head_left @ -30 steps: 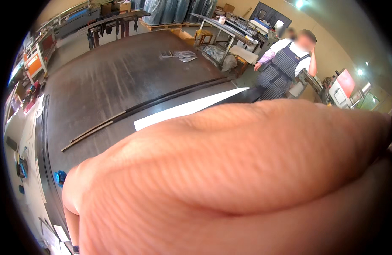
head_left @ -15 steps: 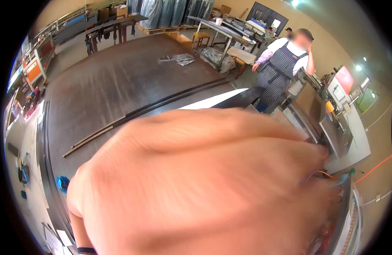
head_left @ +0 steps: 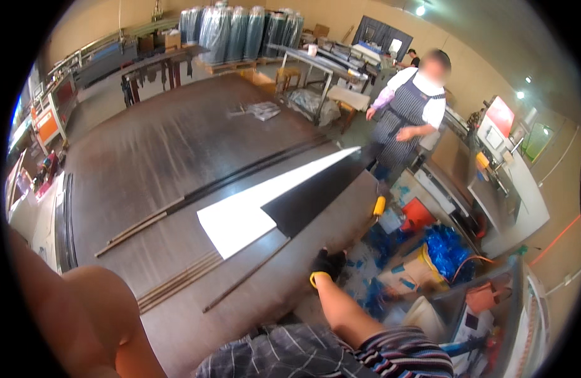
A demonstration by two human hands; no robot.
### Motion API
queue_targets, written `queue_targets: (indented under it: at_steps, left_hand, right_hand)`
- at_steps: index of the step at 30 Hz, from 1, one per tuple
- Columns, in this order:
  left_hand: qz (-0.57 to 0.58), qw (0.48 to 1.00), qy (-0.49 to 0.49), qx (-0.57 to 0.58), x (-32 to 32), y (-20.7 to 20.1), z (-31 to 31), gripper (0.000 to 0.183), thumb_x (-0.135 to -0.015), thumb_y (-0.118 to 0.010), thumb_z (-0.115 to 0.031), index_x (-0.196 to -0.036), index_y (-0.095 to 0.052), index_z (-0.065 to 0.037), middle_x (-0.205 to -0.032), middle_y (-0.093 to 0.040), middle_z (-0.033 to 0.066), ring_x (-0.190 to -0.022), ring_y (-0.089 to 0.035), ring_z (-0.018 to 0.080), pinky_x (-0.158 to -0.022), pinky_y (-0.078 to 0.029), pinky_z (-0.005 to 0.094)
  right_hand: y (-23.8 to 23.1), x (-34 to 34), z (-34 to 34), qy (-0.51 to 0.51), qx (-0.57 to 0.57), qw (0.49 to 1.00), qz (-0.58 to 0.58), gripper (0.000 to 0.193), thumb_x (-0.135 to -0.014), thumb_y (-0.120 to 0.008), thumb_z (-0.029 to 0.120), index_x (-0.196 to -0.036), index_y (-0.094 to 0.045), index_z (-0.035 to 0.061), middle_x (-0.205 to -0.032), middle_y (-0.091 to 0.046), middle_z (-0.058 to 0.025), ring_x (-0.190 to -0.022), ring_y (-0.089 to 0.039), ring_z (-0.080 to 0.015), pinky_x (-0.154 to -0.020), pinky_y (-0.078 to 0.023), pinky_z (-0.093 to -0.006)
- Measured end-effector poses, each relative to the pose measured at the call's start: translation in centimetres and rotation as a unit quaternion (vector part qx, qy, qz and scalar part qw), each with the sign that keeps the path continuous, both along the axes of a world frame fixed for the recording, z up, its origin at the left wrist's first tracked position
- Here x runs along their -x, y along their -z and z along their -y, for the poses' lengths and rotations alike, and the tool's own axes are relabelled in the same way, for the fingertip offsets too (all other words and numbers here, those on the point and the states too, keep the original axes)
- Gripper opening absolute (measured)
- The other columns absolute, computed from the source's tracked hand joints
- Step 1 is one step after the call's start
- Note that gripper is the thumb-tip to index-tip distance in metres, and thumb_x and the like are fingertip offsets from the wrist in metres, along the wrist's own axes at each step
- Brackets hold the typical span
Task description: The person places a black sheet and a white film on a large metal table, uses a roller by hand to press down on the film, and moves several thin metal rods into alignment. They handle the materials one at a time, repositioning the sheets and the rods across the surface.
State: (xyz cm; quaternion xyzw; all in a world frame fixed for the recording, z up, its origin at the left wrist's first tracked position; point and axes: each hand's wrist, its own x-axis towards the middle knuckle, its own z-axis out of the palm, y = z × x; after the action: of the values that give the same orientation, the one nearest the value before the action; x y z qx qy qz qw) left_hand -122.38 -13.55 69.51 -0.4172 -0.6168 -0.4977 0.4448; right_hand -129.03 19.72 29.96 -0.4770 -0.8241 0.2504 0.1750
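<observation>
My left hand [head_left: 83,315] looms very close at the lower left, bare and out of focus; its fingers are out of sight. My right hand [head_left: 328,263], in a black glove with a yellow cuff, rests at the near right edge of a large dark table [head_left: 158,138]. Its finger ends look apart, and nothing shows in it. Beyond it on the table lie a white sheet [head_left: 231,223] and a black sheet [head_left: 309,198], both long and tapering. A thin dark rod [head_left: 246,274] lies between my right hand and several brownish strips [head_left: 180,280].
A person [head_left: 407,113] in a striped apron stands past the table's right end. Blue plastic film [head_left: 448,252] fills a bin right of my hand, near a yellow roller handle [head_left: 379,206]. Long dark bars [head_left: 240,164] cross the table. Wrapped rolls [head_left: 237,34] stand far back.
My bare left hand has swung from the middle of the view to the lower left, uncovering the sheets, strips and my gloved right hand. The person in the apron has lowered a raised hand.
</observation>
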Motion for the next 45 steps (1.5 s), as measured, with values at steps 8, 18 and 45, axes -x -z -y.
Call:
queue_targets:
  at_steps: [8, 18, 45]
  left_hand:
    - [-0.157, 0.988, -0.006, -0.008, 1.5, -6.4, 0.2, 0.055, -0.084, -0.069, -0.032, -0.124, -0.055, 0.002, -0.127, -0.057, 0.0185, -0.121, -0.053, 0.0340, -0.103, -0.040, 0.0445]
    - [-0.230, 0.973, -0.021, -0.003, 1.8, -9.3, 1.4, 0.058, -0.082, -0.073, -0.031, -0.126, -0.054, 0.002, -0.129, -0.056, 0.0187, -0.123, -0.052, 0.0342, -0.105, -0.039, 0.0445]
    - [0.394, 0.724, -0.562, 0.073, -7.6, 27.6, 23.7, 0.025, -0.085, -0.070, -0.011, -0.107, -0.068, -0.001, -0.102, -0.069, 0.0122, -0.098, -0.065, 0.0248, -0.090, -0.048, 0.0342]
  right_hand:
    - [-0.1, 2.1, 0.0, 0.015, -0.018, 0.998, -0.063, 0.075, -0.092, -0.052, 0.039, -0.146, -0.027, -0.0070, -0.149, -0.035, -0.0261, -0.140, -0.032, -0.0367, -0.117, -0.024, -0.0406]
    - [-1.5, 1.7, -0.2, 0.037, -0.043, 0.996, -0.072, 0.076, -0.091, -0.056, 0.036, -0.147, -0.027, -0.0060, -0.148, -0.038, -0.0260, -0.139, -0.035, -0.0369, -0.116, -0.026, -0.0408]
    - [-0.1, -0.7, -0.3, -0.308, -0.158, 0.928, -0.139, 0.077, -0.087, -0.062, 0.039, -0.145, -0.029, 0.0012, -0.150, -0.030, -0.0234, -0.140, -0.025, -0.0421, -0.116, -0.019, -0.0517]
